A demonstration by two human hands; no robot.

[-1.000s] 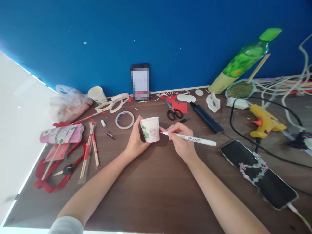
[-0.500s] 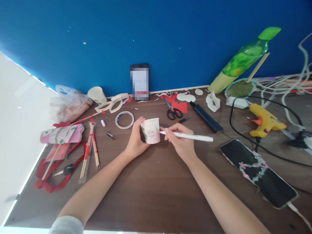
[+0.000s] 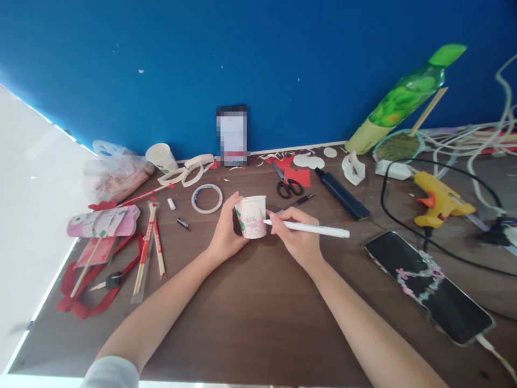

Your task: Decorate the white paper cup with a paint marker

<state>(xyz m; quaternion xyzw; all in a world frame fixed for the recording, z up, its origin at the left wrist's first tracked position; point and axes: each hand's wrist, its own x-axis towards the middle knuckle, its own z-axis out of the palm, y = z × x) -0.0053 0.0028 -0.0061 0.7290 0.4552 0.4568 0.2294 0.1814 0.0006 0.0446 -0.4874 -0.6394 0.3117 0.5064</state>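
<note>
A small white paper cup (image 3: 251, 216) with green and pink markings stands upright on the brown table (image 3: 250, 318) at the centre. My left hand (image 3: 225, 234) is wrapped round its left side and holds it. My right hand (image 3: 297, 237) pinches a white marker pen (image 3: 311, 229), whose tip touches the cup's right side. The pen's barrel points to the right, away from the cup.
Tape ring (image 3: 207, 198), chopsticks (image 3: 150, 242) and a pink paper fish (image 3: 103, 222) lie left. Black scissors (image 3: 287, 184) and a phone propped on the blue wall (image 3: 233, 134) are behind the cup. A yellow glue gun (image 3: 438, 203), cables, a second phone (image 3: 430, 285) and a green bottle (image 3: 404, 99) fill the right.
The pen has swung flatter and its tip has come against the cup's side. My left hand has turned the cup slightly.
</note>
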